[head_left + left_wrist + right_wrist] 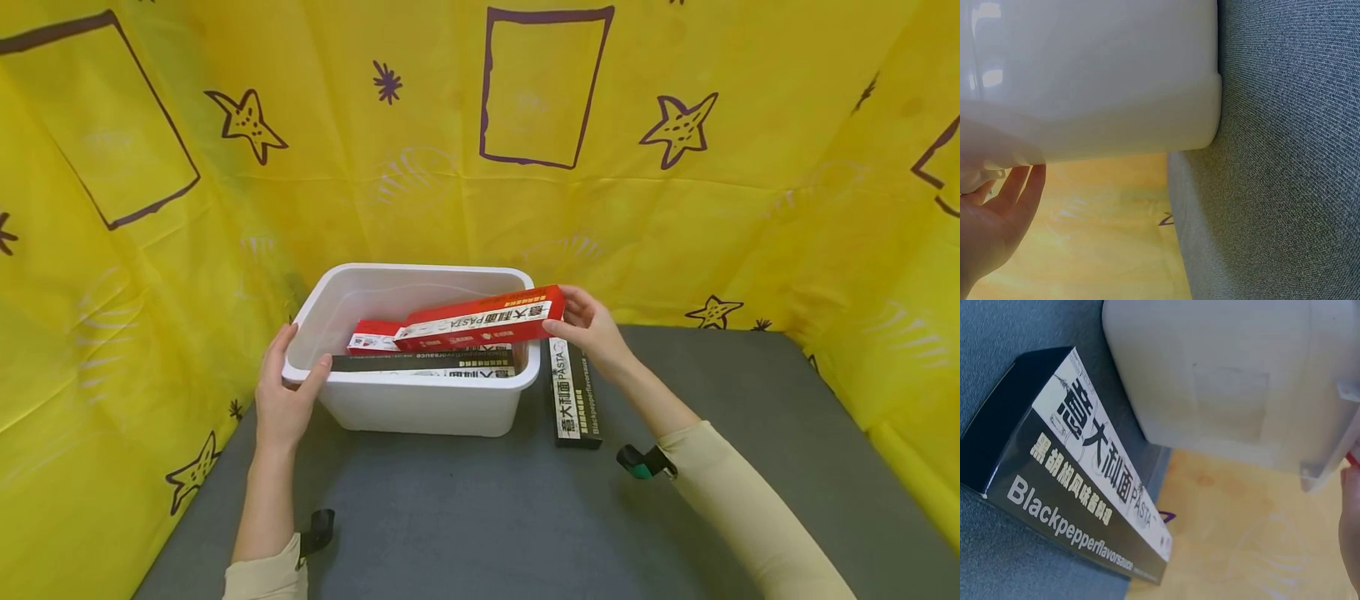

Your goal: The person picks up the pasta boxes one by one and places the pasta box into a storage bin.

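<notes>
A white plastic bin (420, 404) stands on the grey table. My left hand (288, 379) grips its front left rim, thumb over the edge; in the left wrist view the fingers (1019, 184) lie against the bin wall (1097, 75). My right hand (588, 325) holds one end of a red pasta box (480, 321), tilted over the bin's right rim. Inside the bin lie a black pasta box (423, 361) and another red box (372, 336). One more black pasta box (573, 396) (1079, 469) lies on the table just right of the bin (1235, 381).
The grey table top (480, 517) is hemmed in by a yellow cloth (750, 208) with purple stars and frames at the back and both sides. Its left edge (1179, 231) runs close to the bin.
</notes>
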Motion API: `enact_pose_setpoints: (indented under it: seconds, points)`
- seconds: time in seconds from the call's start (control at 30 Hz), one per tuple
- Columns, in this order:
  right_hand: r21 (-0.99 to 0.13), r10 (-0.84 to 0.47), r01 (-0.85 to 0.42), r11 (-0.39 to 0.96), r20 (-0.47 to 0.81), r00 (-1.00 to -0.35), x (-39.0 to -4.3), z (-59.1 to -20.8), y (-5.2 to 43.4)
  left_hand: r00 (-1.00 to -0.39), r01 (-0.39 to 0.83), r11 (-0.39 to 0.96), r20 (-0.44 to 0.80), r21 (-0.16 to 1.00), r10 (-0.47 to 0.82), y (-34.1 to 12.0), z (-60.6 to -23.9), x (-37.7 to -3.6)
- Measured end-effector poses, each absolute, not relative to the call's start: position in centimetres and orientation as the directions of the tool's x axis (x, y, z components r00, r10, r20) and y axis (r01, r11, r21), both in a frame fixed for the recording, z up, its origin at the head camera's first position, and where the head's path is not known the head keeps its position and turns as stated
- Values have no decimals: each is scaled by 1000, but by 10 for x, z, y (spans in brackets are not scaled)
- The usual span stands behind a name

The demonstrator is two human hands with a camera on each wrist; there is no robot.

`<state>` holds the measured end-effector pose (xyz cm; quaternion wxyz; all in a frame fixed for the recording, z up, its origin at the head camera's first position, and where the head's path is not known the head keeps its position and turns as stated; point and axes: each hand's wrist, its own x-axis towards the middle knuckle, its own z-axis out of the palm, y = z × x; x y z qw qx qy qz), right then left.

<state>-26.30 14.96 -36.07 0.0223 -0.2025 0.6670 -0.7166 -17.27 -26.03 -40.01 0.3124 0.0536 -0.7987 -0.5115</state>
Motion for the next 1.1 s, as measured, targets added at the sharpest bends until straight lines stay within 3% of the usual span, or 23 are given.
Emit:
enact_pose_setpoints:
  seconds: [0.43,0.8,1.1]
  points:
    - [-919,-301,-369,141,316,-900,-266,-366,142,-808,223,472,432,853,-401,-259,-400,-172]
    - [-924,-324,-359,135,301,-897,-250,-356,144,-823,189,458,394,869,-409,-259,-398,-171]
    - [-923,-277,-361,132,315,-908,-250,-378,158,-826,196,445,392,874,-406,-259,-398,-170]
